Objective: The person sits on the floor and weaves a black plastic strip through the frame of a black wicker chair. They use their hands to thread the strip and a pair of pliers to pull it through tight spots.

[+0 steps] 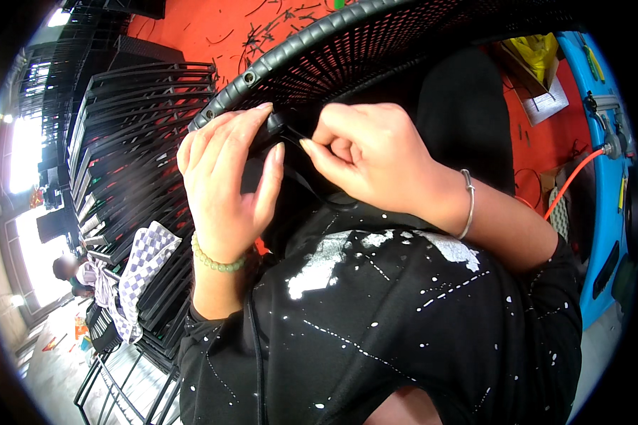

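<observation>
A large black woven piece with a strip-wrapped rounded rim (301, 53), like wicker furniture, leans across in front of me. My left hand (223, 166) curls round the lower end of its dark frame, thumb apart from the fingers. Between my hands, a thin black strip (296, 134) runs from the frame end at my left fingertips. My right hand (379, 152) pinches that strip, thumb against bent fingers. Black clothing behind my hands hides where the strip leads and most of the frame end.
Stacked black frames (142, 142) stand at the left, with a checked cloth (145, 269) over them. Black scraps (269, 32) litter the red floor. At the right are a blue panel (599, 234) with an orange hose (571, 180), and a box with a yellow bag (535, 53). Another person (85, 273) is far left.
</observation>
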Tool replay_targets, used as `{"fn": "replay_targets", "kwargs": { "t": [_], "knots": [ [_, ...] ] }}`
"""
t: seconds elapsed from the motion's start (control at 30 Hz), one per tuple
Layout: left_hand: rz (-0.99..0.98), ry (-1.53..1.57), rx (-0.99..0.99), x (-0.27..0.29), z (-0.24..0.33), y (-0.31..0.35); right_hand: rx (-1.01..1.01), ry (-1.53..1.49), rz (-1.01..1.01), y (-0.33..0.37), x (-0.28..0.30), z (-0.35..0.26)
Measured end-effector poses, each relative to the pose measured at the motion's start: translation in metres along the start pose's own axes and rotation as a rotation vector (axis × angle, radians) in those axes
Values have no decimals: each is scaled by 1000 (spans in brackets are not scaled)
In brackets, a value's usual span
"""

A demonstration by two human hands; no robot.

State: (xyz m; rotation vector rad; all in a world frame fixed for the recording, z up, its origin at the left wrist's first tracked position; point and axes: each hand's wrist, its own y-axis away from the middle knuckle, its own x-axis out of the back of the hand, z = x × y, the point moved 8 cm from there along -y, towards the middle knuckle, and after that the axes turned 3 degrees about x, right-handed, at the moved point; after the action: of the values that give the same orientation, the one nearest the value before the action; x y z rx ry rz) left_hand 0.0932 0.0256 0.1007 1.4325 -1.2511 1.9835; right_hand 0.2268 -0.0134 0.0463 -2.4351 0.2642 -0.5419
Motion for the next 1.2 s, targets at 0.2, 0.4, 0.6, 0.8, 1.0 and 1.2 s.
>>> {"fn": "replay_targets", "kwargs": {
  "t": [0.2, 0.4, 0.6, 0.8, 1.0, 1.2],
  "knots": [
    [71, 160, 47, 2, -5, 1, -13, 20, 72, -12, -4, 3],
    [52, 125, 77, 4, -7, 3, -231, -155, -66, 2, -6, 13],
    [91, 153, 46, 13, -6, -14, 26, 1, 24, 4, 7, 2],
    [-13, 137, 165, 18, -7, -34, 236, 249, 71, -7, -4, -9],
    [-275, -201, 170, 4, -7, -54, 279, 293, 116, 4, -4, -7],
    [-210, -71, 234, -7, -5, -53, 182, 215, 97, 4, -3, 1]
  ]
}}
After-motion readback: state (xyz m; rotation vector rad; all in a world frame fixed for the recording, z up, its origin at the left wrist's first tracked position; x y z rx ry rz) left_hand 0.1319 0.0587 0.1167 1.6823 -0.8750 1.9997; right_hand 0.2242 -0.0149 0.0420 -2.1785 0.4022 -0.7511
